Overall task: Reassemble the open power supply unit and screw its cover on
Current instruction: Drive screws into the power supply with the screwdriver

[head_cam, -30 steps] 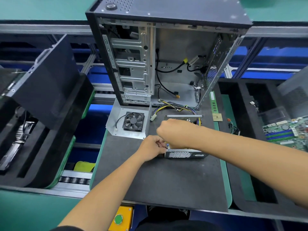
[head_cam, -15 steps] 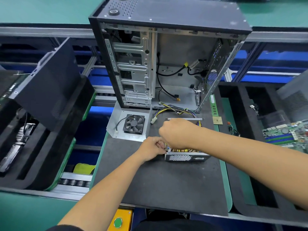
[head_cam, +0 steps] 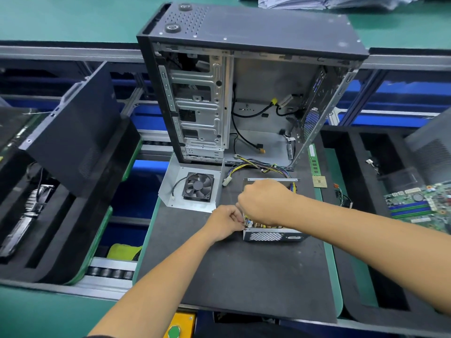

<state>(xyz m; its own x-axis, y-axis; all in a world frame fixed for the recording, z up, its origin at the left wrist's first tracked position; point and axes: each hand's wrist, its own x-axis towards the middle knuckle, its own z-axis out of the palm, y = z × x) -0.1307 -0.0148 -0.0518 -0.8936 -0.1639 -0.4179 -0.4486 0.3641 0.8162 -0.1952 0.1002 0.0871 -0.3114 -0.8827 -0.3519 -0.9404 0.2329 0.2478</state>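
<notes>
The open power supply unit (head_cam: 273,236) sits on the dark mat (head_cam: 244,276), its perforated front wall facing me and its circuit board partly visible inside. Its cover (head_cam: 175,189), a bent grey metal sheet carrying a black fan (head_cam: 198,186), lies to the left of it. A bundle of coloured cables (head_cam: 256,165) runs from the unit toward the case. My left hand (head_cam: 225,222) pinches at the unit's near left corner. My right hand (head_cam: 264,201) hovers over the unit with curled fingers reaching inside; what they hold is hidden.
An open black computer case (head_cam: 244,93) stands upright behind the mat. A RAM stick (head_cam: 314,161) and a CPU chip (head_cam: 319,182) lie at the mat's right edge. Foam trays flank both sides, with a motherboard (head_cam: 422,203) on the right and a black panel (head_cam: 73,132) on the left.
Both hands stay at the unit's left corner, with only slight shifts. The camera view has tilted up a little, showing more of the case top.
</notes>
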